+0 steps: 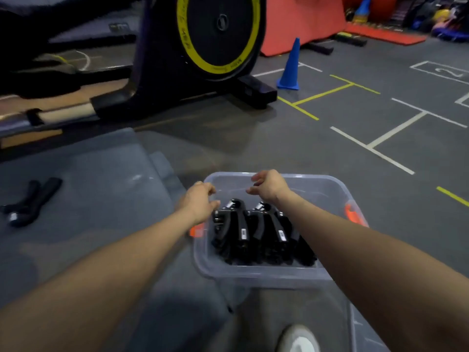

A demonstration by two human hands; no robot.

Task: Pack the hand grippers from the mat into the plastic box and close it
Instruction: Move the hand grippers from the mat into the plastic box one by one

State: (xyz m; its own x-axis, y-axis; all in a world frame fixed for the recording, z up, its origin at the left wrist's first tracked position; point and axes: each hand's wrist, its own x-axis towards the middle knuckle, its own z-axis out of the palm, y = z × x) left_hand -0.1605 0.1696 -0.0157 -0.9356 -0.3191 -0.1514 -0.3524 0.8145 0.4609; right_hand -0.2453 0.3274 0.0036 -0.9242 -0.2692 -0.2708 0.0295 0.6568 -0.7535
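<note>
A clear plastic box (pixel 256 273) with orange latches (pixel 354 214) stands on the floor at the mat's right edge. Several black hand grippers (pixel 253 235) lie side by side inside it. My left hand (pixel 200 203) hovers over the box's left rim, fingers loosely curled and holding nothing. Above the far part of the box, my right hand (pixel 269 188) hangs with its fingers drooping apart, also with nothing in it. One more black hand gripper (pixel 30 201) lies on the grey mat (pixel 101 199) far to the left. A clear lid (pixel 352 323) seems to rest against the box's near side.
A black exercise machine with a yellow-ringed wheel (pixel 218 34) stands beyond the mat. A blue cone (pixel 290 67) and orange pads (pixel 299 21) are farther back. The grey floor to the right has white and yellow lines. My shoe (pixel 297 339) is at the bottom edge.
</note>
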